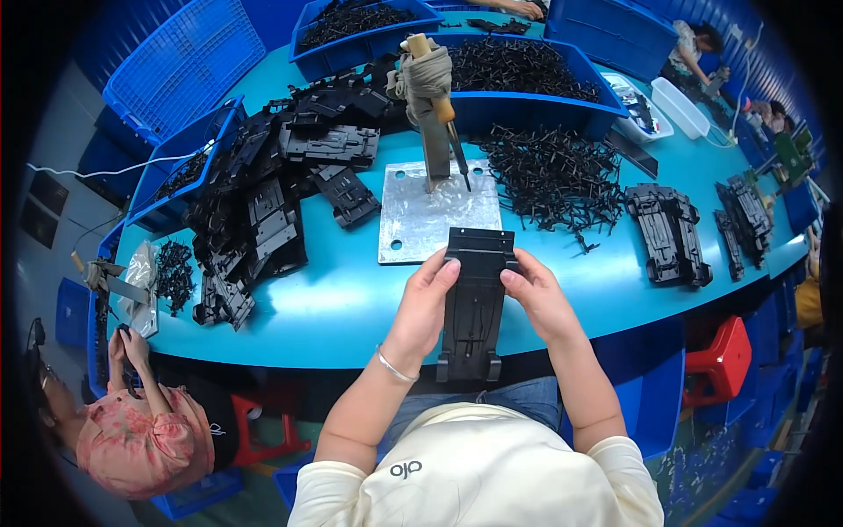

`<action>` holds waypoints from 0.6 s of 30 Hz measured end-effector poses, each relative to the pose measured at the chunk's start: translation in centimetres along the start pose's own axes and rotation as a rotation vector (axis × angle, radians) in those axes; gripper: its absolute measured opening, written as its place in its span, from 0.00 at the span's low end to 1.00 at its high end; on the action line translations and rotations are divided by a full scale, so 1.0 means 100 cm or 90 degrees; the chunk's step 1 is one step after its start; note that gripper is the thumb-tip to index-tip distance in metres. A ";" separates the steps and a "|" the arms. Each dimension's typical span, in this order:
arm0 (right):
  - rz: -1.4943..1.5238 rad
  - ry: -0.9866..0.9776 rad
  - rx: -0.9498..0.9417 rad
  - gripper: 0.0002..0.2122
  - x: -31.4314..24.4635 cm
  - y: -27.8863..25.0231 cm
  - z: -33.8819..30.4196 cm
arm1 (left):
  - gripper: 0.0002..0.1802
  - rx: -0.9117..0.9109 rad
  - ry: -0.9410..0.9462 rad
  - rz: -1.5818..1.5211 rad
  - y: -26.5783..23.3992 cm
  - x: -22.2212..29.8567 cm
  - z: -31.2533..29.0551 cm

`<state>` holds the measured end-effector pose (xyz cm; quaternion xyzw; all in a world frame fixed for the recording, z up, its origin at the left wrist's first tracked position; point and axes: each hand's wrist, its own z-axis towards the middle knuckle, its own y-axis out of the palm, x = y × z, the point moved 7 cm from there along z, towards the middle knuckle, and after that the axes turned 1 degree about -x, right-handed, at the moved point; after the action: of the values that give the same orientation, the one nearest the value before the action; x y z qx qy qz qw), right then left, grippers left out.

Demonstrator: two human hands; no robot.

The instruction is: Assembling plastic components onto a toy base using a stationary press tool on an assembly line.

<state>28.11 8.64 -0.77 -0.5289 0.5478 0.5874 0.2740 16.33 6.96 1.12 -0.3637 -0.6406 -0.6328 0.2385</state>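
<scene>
Left hand (423, 301) and right hand (541, 300) grasping black plastic part (474, 307) by opposite edges; from my view, far end overlaps metal plate (404, 206) on table (351, 303)

Was a factory-type workshop: curved tabletop (342, 303) w/ piles of blk plastic pcs (549, 171), lg bins (522, 114), co-workers (140, 443) sat alongside.

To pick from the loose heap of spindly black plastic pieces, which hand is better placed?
Probably the right hand: the loose heap of spindly black plastic pieces lies nearer it than the left hand. Both grip the long black plastic plate, so the left would have to support it alone.
</scene>
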 end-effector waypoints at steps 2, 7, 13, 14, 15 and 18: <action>-0.011 0.006 0.003 0.16 0.003 -0.001 0.008 | 0.14 -0.013 -0.017 0.011 -0.010 -0.004 0.013; -0.006 0.046 0.027 0.12 0.014 -0.012 0.038 | 0.12 0.015 -0.071 0.026 -0.039 -0.022 0.056; -0.044 0.033 0.085 0.07 0.013 -0.032 0.068 | 0.12 -0.020 -0.148 0.011 -0.053 -0.040 0.100; -0.053 0.038 0.095 0.07 0.012 -0.035 0.072 | 0.12 -0.021 -0.148 0.010 -0.052 -0.039 0.103; -0.096 0.015 0.105 0.07 0.007 -0.036 0.075 | 0.12 -0.019 -0.160 0.019 -0.051 -0.039 0.106; -0.170 -0.056 0.133 0.07 -0.001 -0.038 0.083 | 0.12 -0.002 -0.166 0.014 -0.050 -0.041 0.111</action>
<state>28.93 17.43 -3.35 -0.5394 0.5185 0.5081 0.4267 16.71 17.56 -6.15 -0.4505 -0.6608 -0.5787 0.1597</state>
